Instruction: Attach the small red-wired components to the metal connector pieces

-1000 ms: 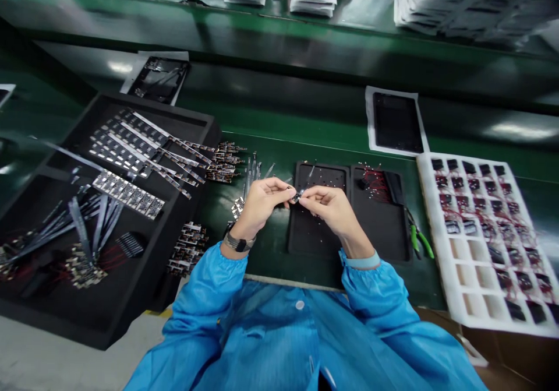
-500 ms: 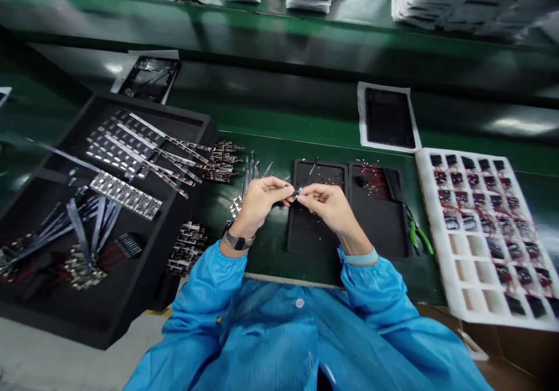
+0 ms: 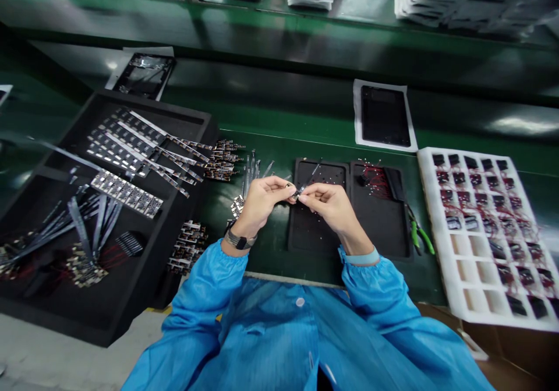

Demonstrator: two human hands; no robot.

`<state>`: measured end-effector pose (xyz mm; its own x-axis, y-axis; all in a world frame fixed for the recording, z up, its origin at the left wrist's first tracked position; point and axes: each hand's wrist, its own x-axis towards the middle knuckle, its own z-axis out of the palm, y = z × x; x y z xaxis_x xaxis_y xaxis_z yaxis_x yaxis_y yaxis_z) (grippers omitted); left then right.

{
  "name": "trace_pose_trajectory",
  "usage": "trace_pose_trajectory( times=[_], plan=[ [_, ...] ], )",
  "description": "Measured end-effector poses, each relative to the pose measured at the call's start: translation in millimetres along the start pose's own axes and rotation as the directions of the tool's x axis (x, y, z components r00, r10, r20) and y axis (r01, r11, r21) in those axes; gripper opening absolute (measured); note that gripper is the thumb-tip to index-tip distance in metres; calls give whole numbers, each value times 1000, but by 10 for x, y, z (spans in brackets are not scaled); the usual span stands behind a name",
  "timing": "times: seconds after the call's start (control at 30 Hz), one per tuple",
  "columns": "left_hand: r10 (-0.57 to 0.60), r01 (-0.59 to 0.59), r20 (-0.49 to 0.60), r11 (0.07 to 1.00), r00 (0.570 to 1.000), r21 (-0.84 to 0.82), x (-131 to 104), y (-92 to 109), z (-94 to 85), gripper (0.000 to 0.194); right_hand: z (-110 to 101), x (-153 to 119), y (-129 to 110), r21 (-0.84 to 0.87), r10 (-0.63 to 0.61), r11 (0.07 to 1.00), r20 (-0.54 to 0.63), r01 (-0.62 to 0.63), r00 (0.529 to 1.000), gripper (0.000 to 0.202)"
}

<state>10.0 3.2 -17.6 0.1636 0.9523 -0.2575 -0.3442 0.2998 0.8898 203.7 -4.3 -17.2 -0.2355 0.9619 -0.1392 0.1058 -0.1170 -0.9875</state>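
Note:
Between the fingertips of both hands is a small circuit board (image 3: 296,194) with a thin dark ribbon cable (image 3: 313,173) rising from it to the upper right. My left hand (image 3: 267,200) pinches the board from the left, and my right hand (image 3: 326,201) pinches it from the right. Fingers cover most of the board. They meet over the left edge of a black tray (image 3: 308,233) dotted with tiny parts. Left of my left hand lie small boards (image 3: 237,205) with ribbon cables on the green bench.
A black foam tray (image 3: 126,315) with board strips and cables stands left. Right are a second black tray (image 3: 384,239) with red-wired parts, green-handled pliers (image 3: 420,236), and a white foam tray (image 3: 454,298) of black parts. Behind lies a dark panel (image 3: 385,116).
Both hands keep their pinch on the circuit board, with barely any finger movement. The whole view has shifted slightly.

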Motion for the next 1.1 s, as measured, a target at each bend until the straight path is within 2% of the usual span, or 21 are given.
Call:
trace_pose_trajectory(
  times=[0.5,0.87,0.93,1.0,1.1],
  plan=[
    [12,-12,22,1000,1000,-15,-2,-27,-20,26,6,-2,-40,0,5,1000,2,-5,1000,34],
    [-11,11,28,1000,1000,-7,-2,-26,-15,29,23,-7,-32,-23,19,1000,15,-19,1000,37],
    [3,-3,29,1000,1000,-5,-10,-6,-17,28,-20,-15,-78,-74,-20,997,33,22,999,36],
    [46,-46,18,999,999,-15,-21,37,-26,25,-119,-34,-149,-172,-127,977,22,129,992,31],
    [136,-138,-37,989,990,-46,-32,123,-59,20,-310,-83,-235,-400,-273,879,20,258,962,19]
  ],
)
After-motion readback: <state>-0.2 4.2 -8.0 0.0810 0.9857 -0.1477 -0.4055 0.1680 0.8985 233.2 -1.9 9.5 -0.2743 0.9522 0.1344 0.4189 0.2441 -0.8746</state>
